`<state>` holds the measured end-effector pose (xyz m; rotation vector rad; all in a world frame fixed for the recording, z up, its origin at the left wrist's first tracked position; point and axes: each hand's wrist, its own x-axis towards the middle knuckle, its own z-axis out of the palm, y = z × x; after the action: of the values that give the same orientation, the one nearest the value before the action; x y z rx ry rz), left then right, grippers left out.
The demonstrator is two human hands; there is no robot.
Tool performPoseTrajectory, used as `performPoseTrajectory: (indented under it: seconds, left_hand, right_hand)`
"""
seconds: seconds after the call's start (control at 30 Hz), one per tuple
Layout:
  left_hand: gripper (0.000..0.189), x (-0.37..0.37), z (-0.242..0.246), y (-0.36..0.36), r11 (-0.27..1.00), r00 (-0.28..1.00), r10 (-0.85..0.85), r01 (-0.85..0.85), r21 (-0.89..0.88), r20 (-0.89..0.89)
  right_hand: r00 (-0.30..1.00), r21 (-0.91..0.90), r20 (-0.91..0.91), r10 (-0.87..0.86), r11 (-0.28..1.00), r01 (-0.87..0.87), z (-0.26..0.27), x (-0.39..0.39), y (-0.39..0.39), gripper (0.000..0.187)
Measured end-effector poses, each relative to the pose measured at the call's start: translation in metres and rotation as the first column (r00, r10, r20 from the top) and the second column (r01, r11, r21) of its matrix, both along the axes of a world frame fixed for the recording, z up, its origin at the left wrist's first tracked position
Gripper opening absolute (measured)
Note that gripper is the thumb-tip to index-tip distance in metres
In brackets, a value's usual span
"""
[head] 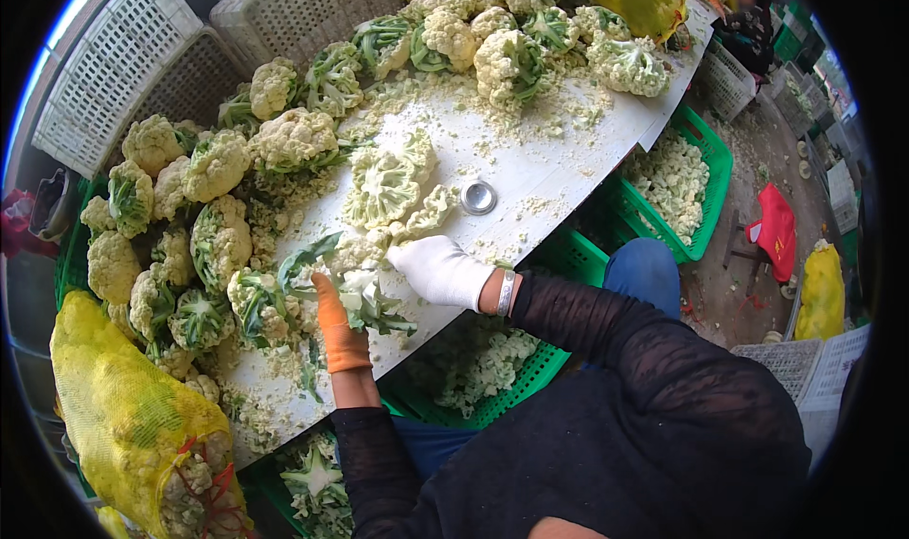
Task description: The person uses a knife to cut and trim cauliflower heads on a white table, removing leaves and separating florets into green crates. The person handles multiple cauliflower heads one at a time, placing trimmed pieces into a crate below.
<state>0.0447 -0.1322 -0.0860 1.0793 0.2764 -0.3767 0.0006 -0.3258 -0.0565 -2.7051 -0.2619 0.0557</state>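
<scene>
My left hand (pixel 339 326), in an orange glove, holds a leafy cauliflower head (pixel 358 290) over the white tabletop (pixel 305 397). My right hand (pixel 442 272), in a white knit glove, is closed at the right side of that head; whether a small tool is inside its fingers cannot be seen. Just beyond my hands lie cut cauliflower pieces (pixel 383 187), the larger one with its stalk side up. Beside them sits a small round metal lid or dish (pixel 478 197).
Whole cauliflowers (pixel 216 166) are heaped along the far and left edges. A yellow mesh sack (pixel 135 404) stands at the left. Green crates (pixel 719 163) with florets and leaves sit below the near edge. White crates (pixel 117 70) stand behind; a person (pixel 746 35) is at upper right.
</scene>
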Motion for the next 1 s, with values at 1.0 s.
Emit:
performPoseTrajectory:
  seconds: [1.0]
  left_hand:
    - [0.049,-0.074,0.059,0.091,0.900,0.898,0.319,-0.387,0.202,0.302]
  right_hand:
    - [0.973,0.327,-0.162,-0.167,0.921,0.212,-0.007,0.014,-0.024,0.034]
